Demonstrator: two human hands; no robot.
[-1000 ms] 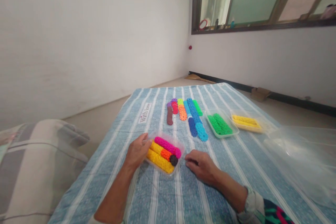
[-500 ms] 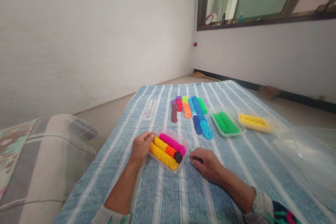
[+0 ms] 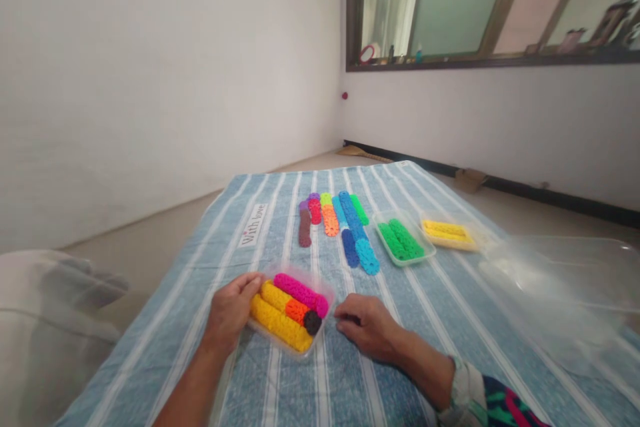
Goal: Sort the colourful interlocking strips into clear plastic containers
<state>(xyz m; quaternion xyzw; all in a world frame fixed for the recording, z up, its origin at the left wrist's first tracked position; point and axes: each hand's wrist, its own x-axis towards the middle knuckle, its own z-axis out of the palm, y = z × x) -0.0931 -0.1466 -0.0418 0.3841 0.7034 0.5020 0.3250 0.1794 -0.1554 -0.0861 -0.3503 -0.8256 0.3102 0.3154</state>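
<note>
A clear plastic container [image 3: 326,293] stands on the near part of the table, packed with stacks of flower-shaped plastic discs. Inside are a magenta stack [image 3: 300,292], a long yellow stack [image 3: 280,325] and a second row of yellow, orange discs [image 3: 297,311] and a black disc [image 3: 313,322] at its end. My left hand [image 3: 233,310] is closed on the container's left edge, thumb at the rim. Just right of the container my right hand [image 3: 370,328] rests on the cloth, its fingers loosely curled, apart from the container; nothing shows in them.
Loose disc stacks, such as a blue one [image 3: 354,217] and a brown one [image 3: 305,227], lie farther back. Beyond stand a tub of green stacks [image 3: 401,238] and a tub of yellow stacks [image 3: 447,231]. Large clear plastic [image 3: 565,280] lies right. Striped cloth [image 3: 200,267] covers the table.
The head view has turned to the right, so everything appears shifted left and slightly lower. Both hands keep about the same places beside the container.
</note>
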